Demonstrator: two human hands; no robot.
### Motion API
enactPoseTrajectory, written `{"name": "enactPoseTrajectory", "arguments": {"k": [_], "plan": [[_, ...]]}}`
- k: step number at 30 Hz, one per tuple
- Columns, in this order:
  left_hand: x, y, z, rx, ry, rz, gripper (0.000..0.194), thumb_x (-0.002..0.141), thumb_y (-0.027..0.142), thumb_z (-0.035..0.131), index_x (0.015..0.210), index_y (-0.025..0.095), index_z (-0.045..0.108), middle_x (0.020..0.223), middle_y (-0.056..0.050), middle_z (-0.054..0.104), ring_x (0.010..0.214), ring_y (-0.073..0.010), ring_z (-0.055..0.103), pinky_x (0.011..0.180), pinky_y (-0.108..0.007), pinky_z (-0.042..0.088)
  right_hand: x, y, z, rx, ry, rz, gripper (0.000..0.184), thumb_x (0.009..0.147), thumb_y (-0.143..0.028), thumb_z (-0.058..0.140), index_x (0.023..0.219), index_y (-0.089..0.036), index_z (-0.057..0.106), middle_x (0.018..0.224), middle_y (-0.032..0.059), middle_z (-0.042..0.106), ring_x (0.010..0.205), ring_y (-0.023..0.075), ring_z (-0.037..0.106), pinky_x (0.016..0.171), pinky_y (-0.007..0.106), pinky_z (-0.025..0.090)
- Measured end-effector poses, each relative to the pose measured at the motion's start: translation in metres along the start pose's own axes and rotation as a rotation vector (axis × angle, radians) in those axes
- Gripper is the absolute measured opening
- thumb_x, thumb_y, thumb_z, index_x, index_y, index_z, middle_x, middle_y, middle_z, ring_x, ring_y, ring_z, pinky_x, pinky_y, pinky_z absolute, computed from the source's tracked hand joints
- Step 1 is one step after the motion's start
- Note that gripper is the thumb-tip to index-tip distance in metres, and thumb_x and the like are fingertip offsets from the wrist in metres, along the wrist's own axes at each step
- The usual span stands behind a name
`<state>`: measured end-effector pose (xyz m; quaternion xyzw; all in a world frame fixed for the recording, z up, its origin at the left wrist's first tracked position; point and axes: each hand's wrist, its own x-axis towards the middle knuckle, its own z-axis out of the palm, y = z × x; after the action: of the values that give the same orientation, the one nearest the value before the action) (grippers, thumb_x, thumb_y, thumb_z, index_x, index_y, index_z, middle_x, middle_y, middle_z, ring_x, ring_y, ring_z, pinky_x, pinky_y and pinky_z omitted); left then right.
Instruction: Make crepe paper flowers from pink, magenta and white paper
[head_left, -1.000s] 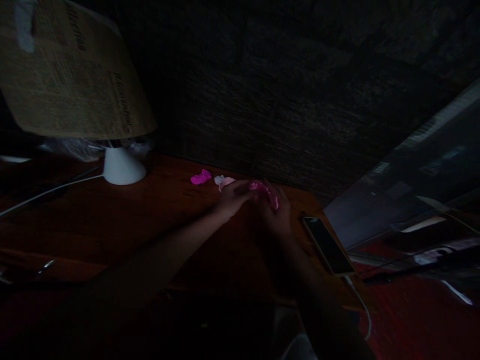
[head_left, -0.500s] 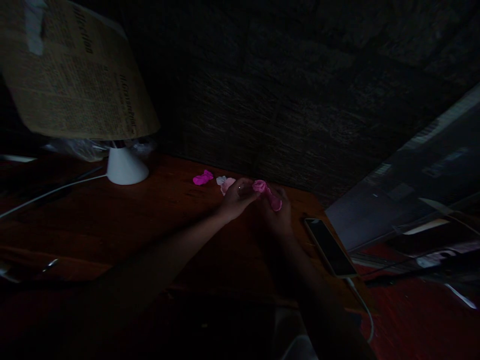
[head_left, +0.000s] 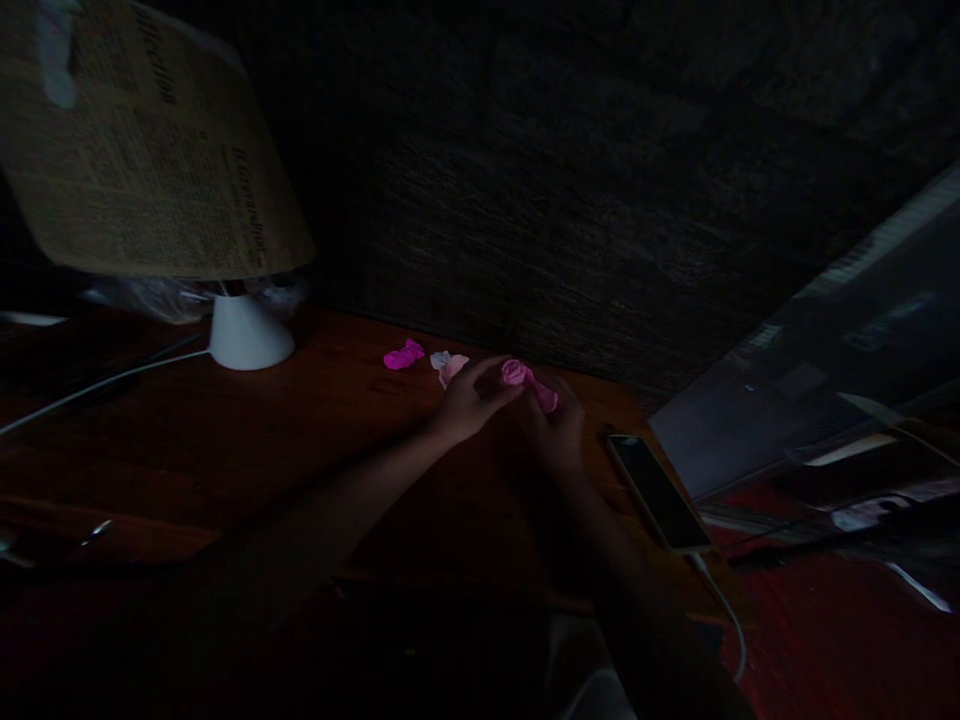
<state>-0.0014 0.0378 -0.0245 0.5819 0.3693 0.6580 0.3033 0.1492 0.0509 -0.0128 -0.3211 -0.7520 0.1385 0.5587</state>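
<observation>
Between my two hands is a pink crepe-paper flower (head_left: 514, 373), a rolled, rose-like head with a loose strip trailing to the right. My left hand (head_left: 471, 396) pinches the rolled head from the left, thumb below and fingers above. On the right, my right hand (head_left: 558, 420) is closed around the trailing strip. Just behind my left hand lies a pale pink paper piece (head_left: 452, 371), partly hidden by it. Touching that piece is a small whitish paper piece (head_left: 440, 359). Farther left rests a bright magenta crumpled paper piece (head_left: 403, 354). The scene is dim.
A lamp with a newsprint shade (head_left: 165, 170) and a white base (head_left: 249, 335) stands at the left of the wooden table (head_left: 300, 430). A phone (head_left: 660, 495) with a white cable (head_left: 726, 610) lies at the right edge. Behind rises a dark wall (head_left: 562, 200).
The trailing strip looks shorter and the rolled head rounder. Both hands have stayed in nearly the same place, and the view has shifted slightly.
</observation>
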Motion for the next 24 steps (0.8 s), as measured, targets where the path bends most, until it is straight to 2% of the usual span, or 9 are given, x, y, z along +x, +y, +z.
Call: {"name": "enactPoseTrajectory", "arguments": {"k": [6, 12, 20, 24], "plan": [[0.000, -0.001, -0.002, 0.024, -0.056, 0.037, 0.034, 0.080, 0.029, 0.073, 0.111, 0.019, 0.064, 0.111, -0.010, 0.070, 0.103, -0.0209, 0.066, 0.092, -0.038, 0.052, 0.000, 0.001, 0.000, 0.028, 0.028, 0.048, 0.023, 0.088, -0.028, 0.060, 0.106, -0.019, 0.072, 0.101, 0.0087, 0.074, 0.091, 0.0223, 0.068, 0.081, 0.036, 0.054], [-0.001, 0.006, -0.001, 0.040, -0.012, 0.022, 0.029, 0.077, 0.027, 0.075, 0.102, 0.018, 0.063, 0.105, -0.007, 0.071, 0.099, -0.0195, 0.066, 0.091, -0.036, 0.051, -0.002, -0.001, -0.001, -0.001, -0.025, 0.026, 0.028, 0.088, -0.025, 0.056, 0.111, -0.019, 0.071, 0.104, 0.0089, 0.073, 0.091, 0.0225, 0.068, 0.080, 0.036, 0.054], [0.002, 0.003, 0.000, -0.042, 0.101, -0.048, 0.036, 0.071, 0.032, 0.080, 0.097, 0.018, 0.060, 0.100, -0.007, 0.071, 0.096, -0.0196, 0.068, 0.088, -0.036, 0.053, -0.005, -0.005, 0.003, 0.039, -0.131, 0.006, 0.037, 0.089, -0.026, 0.055, 0.124, -0.021, 0.064, 0.122, 0.0102, 0.070, 0.115, 0.0257, 0.065, 0.100, 0.045, 0.050], [0.003, 0.002, 0.000, -0.082, 0.111, -0.077, 0.041, 0.068, 0.031, 0.082, 0.101, 0.018, 0.061, 0.105, -0.008, 0.070, 0.097, -0.0205, 0.069, 0.087, -0.036, 0.054, -0.004, -0.010, 0.003, -0.010, -0.192, -0.075, 0.044, 0.088, -0.026, 0.057, 0.132, -0.020, 0.058, 0.130, 0.0122, 0.065, 0.123, 0.0266, 0.060, 0.106, 0.048, 0.046]]}}
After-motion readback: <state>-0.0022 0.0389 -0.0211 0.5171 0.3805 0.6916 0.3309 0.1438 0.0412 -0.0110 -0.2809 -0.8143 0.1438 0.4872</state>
